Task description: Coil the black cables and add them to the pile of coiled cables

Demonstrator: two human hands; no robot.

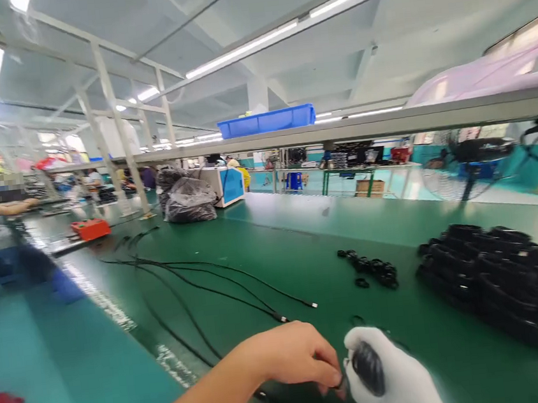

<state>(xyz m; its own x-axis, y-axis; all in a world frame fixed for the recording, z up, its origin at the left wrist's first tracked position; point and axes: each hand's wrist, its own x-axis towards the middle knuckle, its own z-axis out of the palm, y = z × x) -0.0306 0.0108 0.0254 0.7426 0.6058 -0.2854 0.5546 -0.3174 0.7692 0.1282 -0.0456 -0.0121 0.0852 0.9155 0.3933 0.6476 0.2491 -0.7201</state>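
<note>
My left hand (305, 358), bare, is closed in a pinch at the front of the table. Between its fingertips is a small dark piece, too hidden to name. Right beside it, my right hand (397, 374) in a white glove is wrapped round a bundled black cable (369, 368), whose ridged strands show between thumb and fingers. The two hands nearly meet. Beyond my left hand, several loose black cables (201, 285) stretch along the green table, some ends showing pale metal plugs (313, 305). A cable end (273, 400) also lies beneath my left forearm.
Coiled black cables (489, 281) are heaped at the right. Small black rings (372, 269) lie nearer the middle of the green table (272, 233). Farther back are a plastic-wrapped bundle (186, 197), a blue-white machine (228, 183) and an orange box (90, 229). An overhead shelf (291, 138) crosses above.
</note>
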